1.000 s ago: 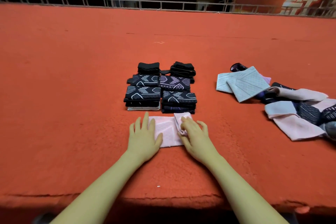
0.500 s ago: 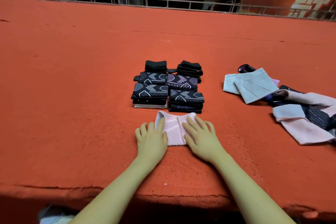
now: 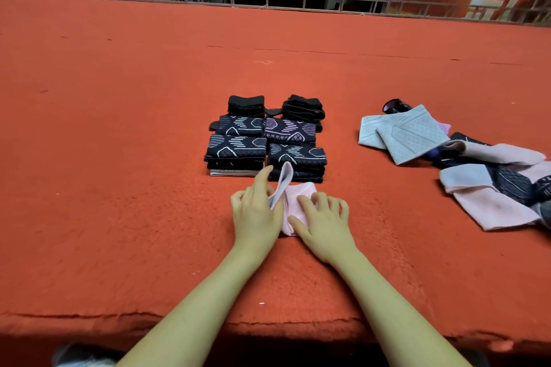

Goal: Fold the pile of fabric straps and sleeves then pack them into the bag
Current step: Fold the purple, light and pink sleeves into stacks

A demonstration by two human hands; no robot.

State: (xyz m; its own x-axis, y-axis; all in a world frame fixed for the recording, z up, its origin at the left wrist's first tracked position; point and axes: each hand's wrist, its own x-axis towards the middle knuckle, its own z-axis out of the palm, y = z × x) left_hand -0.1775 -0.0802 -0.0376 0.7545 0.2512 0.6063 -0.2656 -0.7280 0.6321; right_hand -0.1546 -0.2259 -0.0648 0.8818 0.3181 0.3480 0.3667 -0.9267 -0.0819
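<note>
A pink sleeve (image 3: 298, 205) lies on the red carpet (image 3: 119, 158), just on the near side of the folded stacks (image 3: 265, 140), and both hands are on it. The left hand (image 3: 256, 211) is closed on the sleeve's left end, thumb and fingers pinching the flap so that it stands up off the carpet, its pale edge tilted toward the stacks. The right hand (image 3: 322, 226) is spread, fingers apart, pressing flat on the right part of the sleeve and gripping nothing. The two hands sit close together, almost touching at the thumbs.

The folded stacks are dark patterned pieces set in two columns, with plain black ones at the far end. Well to the right of the stacks lies the unfolded pile (image 3: 477, 170): grey, pink and dark pieces, loosely overlapping. Beyond the stacks, a metal railing (image 3: 268, 0) edges the carpet.
</note>
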